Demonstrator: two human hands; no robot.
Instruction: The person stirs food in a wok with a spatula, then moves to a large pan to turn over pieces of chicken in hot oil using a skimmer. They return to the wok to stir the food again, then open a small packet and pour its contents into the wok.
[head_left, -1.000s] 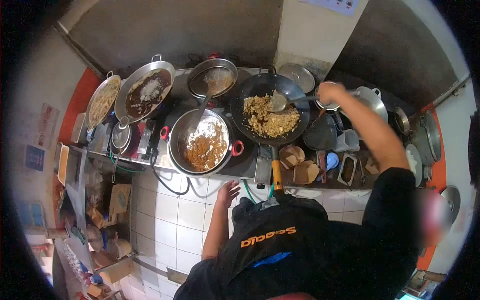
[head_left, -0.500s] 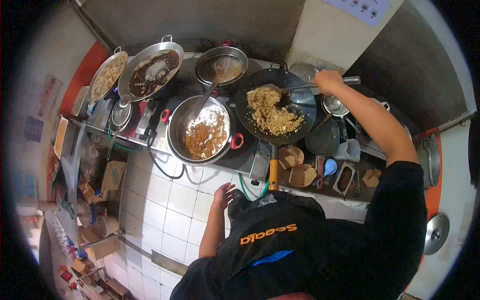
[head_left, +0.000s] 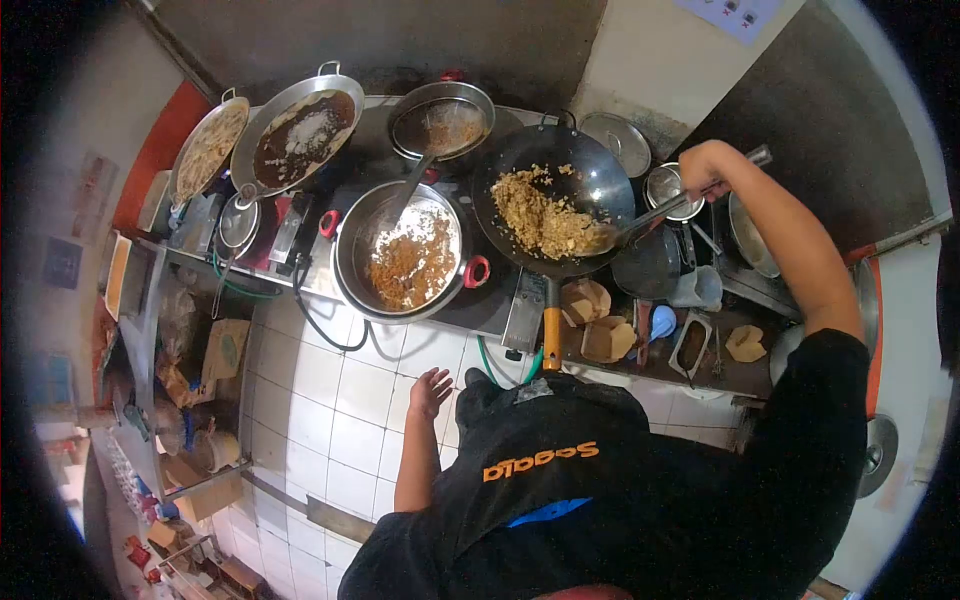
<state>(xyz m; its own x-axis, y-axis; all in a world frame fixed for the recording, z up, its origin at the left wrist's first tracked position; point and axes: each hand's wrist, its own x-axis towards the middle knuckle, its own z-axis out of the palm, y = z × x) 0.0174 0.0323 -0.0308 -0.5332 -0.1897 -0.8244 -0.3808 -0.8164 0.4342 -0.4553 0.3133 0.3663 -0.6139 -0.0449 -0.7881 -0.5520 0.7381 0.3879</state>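
My right hand [head_left: 708,170] is wrapped round the handle of a metal spatula [head_left: 650,217] at the upper right. The blade of the spatula sits against chopped pale-brown food [head_left: 545,218] in a dark wok [head_left: 600,172]. The wok's orange-yellow handle [head_left: 551,340] points toward my body, with no hand on it. My left hand [head_left: 431,392] hangs over the floor in front of the stove, fingers apart and holding nothing. A steel pot [head_left: 352,262] with red handles stands left of the wok, a ladle [head_left: 408,190] and brown crumbs in it.
Behind the pot is a strainer [head_left: 442,122] with crumbs. Two wide pans [head_left: 345,130] [head_left: 180,165] stand at the upper left. Paper-lined containers [head_left: 606,340], a blue scoop [head_left: 662,322] and a plastic jug [head_left: 700,288] lie right of the wok handle. Shelves [head_left: 200,480] stand at the left.
My right hand has moved right, and the spatula blade has gone from the back left of the food to its right side. My left hand has shifted slightly left, its fingers spread.
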